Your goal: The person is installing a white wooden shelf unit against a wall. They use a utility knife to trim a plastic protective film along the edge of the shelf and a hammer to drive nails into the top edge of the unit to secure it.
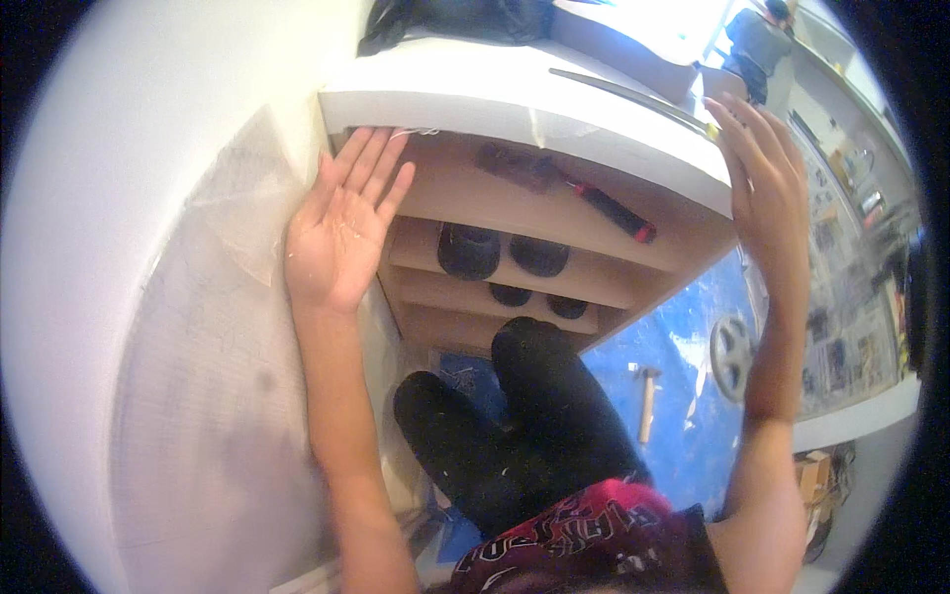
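My left hand point(341, 238) is palm up with its fingers stretched out, the fingertips at the underside of the front edge of a white-topped wooden shelf unit point(435, 111). A thin white strand point(416, 132) shows beside those fingertips. Nothing lies in the palm. At the top's right end, my right hand point(767, 173) is raised with its fingers extended. Close to its fingertips ends a long, narrow, dark strip point(633, 99) lying on the top; whether they touch I cannot tell. A tool with a black and red handle point(616, 213) rests on the upper shelf, its head dark and blurred.
Dark rounded objects point(468, 252) stand on the lower shelves. A hammer point(646, 404) and a grey spoked ring point(730, 358) are over the blue floor covering point(683, 445). A black bag point(455, 22) sits on top. Left is a pale wall point(89, 297); far right, another person point(760, 45).
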Tool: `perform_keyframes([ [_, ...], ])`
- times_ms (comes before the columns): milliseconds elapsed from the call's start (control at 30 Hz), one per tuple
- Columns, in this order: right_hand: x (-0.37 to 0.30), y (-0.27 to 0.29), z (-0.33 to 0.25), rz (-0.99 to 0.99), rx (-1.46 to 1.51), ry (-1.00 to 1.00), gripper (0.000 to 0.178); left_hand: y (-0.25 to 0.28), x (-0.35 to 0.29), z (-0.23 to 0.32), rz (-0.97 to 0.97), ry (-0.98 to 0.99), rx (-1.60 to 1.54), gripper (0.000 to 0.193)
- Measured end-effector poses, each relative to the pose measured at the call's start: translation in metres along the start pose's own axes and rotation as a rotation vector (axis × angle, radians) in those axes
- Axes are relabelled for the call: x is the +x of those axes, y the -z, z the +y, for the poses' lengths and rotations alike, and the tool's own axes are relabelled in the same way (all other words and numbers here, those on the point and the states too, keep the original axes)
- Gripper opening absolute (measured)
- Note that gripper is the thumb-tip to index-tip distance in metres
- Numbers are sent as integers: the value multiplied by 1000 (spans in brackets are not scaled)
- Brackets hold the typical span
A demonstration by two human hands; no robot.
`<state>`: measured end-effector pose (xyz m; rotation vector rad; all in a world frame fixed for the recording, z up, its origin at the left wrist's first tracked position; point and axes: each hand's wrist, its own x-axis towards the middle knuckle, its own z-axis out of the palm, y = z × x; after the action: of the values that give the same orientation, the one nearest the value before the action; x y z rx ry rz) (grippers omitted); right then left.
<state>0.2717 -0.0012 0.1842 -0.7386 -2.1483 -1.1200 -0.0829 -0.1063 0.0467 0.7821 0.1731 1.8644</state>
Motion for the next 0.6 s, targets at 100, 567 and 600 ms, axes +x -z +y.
perform_keyframes([
  [100, -2, -45, 42, -293, 198, -158, 30, -3, 2, 0, 27, 4, 5, 68],
  [567, -72, 24, 55, -158, 389, -294, 30, 2, 0, 0, -32, -8, -85, 68],
  [600, -88, 41, 42, -261, 591, -454, 31, 3, 5, -8, -57, 0, -119, 69],
])
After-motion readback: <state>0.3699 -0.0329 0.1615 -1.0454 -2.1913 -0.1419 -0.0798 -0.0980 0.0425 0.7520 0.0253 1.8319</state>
